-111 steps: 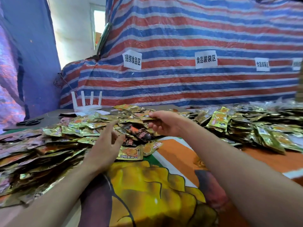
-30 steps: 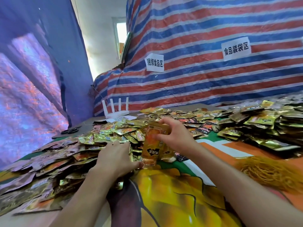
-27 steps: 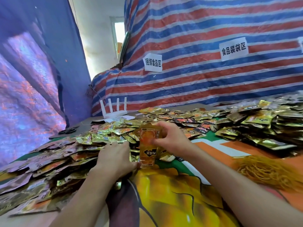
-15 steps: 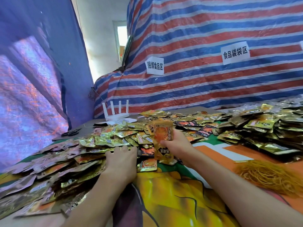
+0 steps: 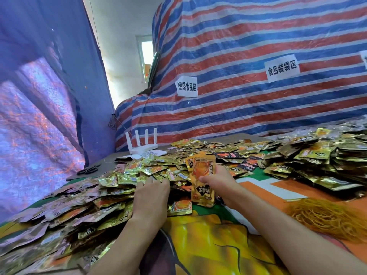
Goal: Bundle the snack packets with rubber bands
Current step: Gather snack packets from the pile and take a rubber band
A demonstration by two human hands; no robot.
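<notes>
Blurring toward the lower left edge leaves the print on the loose snack packets (image 5: 79, 205) unreadable, and both forearms are cut off by the bottom of the frame. How many packets make up the held stack (image 5: 202, 179) cannot be told; only a second edge shows behind the front one. The right hand (image 5: 222, 183) holds this stack upright just above the table (image 5: 208, 245), thumb pressed across its face, fingers (image 5: 218, 168) curled behind it and largely hidden. The left hand (image 5: 151, 195) lies palm down on the near slope of the loose packets, its fingers roughly straight and gripping nothing that shows. A tangled heap of rubber bands (image 5: 325, 217) sits on the table to the right, apart from both hands. A second pile (image 5: 317, 155) of packets rises beyond it. A white router (image 5: 143, 144) and scissors (image 5: 88, 170) lie at the far left.
</notes>
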